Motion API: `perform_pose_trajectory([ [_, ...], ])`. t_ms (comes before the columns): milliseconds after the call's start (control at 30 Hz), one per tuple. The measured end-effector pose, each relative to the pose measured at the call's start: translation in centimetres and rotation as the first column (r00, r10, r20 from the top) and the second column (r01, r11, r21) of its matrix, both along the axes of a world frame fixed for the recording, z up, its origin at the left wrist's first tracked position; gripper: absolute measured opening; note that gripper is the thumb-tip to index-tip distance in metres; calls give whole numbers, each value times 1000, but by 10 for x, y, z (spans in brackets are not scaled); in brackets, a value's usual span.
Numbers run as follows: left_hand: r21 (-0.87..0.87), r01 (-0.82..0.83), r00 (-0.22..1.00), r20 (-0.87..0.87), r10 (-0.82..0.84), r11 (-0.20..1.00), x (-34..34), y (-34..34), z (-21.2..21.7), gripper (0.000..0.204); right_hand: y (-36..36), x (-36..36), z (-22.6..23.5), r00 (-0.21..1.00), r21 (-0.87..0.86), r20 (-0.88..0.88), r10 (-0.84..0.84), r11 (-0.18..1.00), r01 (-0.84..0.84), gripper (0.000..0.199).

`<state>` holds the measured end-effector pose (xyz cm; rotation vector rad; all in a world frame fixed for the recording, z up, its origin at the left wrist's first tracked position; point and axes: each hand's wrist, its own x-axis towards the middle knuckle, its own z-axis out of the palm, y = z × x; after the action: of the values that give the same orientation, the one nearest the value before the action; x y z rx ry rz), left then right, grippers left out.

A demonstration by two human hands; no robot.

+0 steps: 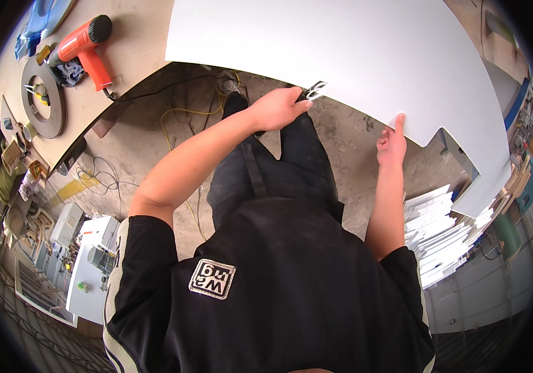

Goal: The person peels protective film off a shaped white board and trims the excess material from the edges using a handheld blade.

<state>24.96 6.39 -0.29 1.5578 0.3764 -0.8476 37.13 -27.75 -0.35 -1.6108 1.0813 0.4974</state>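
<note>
okay, on my feed: right hand [392, 146] half-curled, gripping nothing, one digit against the white panel [341, 43] ahead, probably steadying it; left hand [279, 109] pinches a dark-and-white piece [317, 91] at its edge; heat gun [80, 46] parked on the tabletop [139, 43], likely kept handy.

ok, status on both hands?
Left hand: holding small shiny item at edge of white panel. Right hand: one digit at panel edge. Heat gun apart, on wooden table.

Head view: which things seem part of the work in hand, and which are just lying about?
In use, it seems:
- white panel, right hand at its edge
- small black-and-white item in the left hand, kind unclear

Apparently lying about:
- orange heat gun
- grey ring
- yellow-handled tool
- white strips
</note>
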Motion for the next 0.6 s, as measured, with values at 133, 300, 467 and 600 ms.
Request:
perform_pose_trajectory([
  [133, 51, 128, 983, 128, -134, 990, 13, -55, -6, 43, -8, -1, 0, 1000, 7, 7, -10, 1000, 10, 59],
  [300, 40, -23, 993, 113, 19, 999, 7, -104, -15, 42, -54, 9, 20, 973, -29, -78, 217, 975, -220, 63],
  [467, -53, -269, 950, -178, 256, 962, -8, -63, 4, 34, -158, 77, 39, 923, -429, -84, 374, 823, -373, 78],
  [600, -52, -276, 944, -204, 260, 960, 2, -42, 13, 31, -193, 158, 36, 824, -500, -104, 557, 687, -527, 78],
])
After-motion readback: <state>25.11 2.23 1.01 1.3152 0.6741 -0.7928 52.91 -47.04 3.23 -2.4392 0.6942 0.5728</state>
